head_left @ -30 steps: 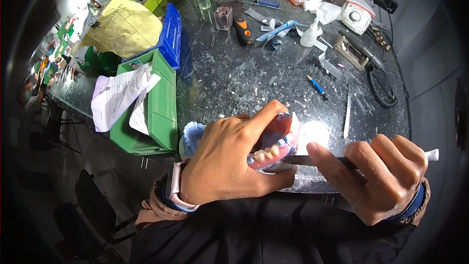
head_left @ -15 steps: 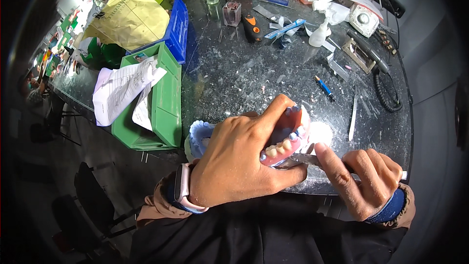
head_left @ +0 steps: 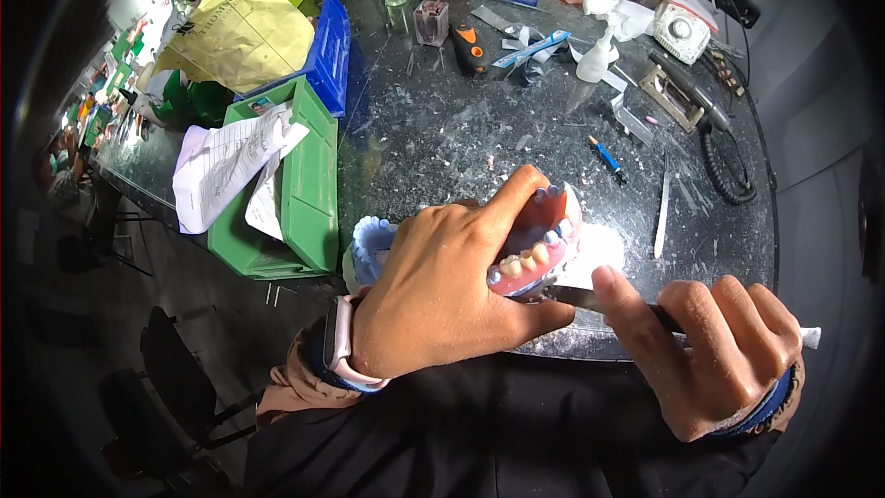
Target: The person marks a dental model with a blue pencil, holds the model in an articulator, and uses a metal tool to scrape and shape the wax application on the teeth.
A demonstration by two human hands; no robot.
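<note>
The denture (head_left: 539, 240), a pink gum piece with a row of pale teeth, sits up off the bench in the person's left hand (head_left: 442, 295), close in over the near edge of the dark worktable (head_left: 442, 138). The thumb runs under the lower edge and the index finger curls over the top, so the hand is clamped shut around it with the teeth turned out toward the right. That looks deliberate: it leaves the tooth row bare for the tool coming in from the other side.

The right hand (head_left: 719, 350) is curled tight around a thin metal tool (head_left: 576, 293), thumb stretched along the shaft, which probably steadies the tip for fine work. The blade end meets the denture just below the teeth, right beside the left thumb tip. The white butt of the handle pokes out past the far side of the fist.

Just behind the gripping left hand, half hidden by the knuckles, there's a pale blue mould (head_left: 371, 247) sitting by the table edge. Past the denture lies a white sheet of paper (head_left: 595, 254), probably there to catch scrapings. Further out beyond the grip: a green bin (head_left: 309, 184) with loose papers on it, a blue pen (head_left: 606, 157) and a flat white strip (head_left: 662, 207), all well apart from both hands.
</note>
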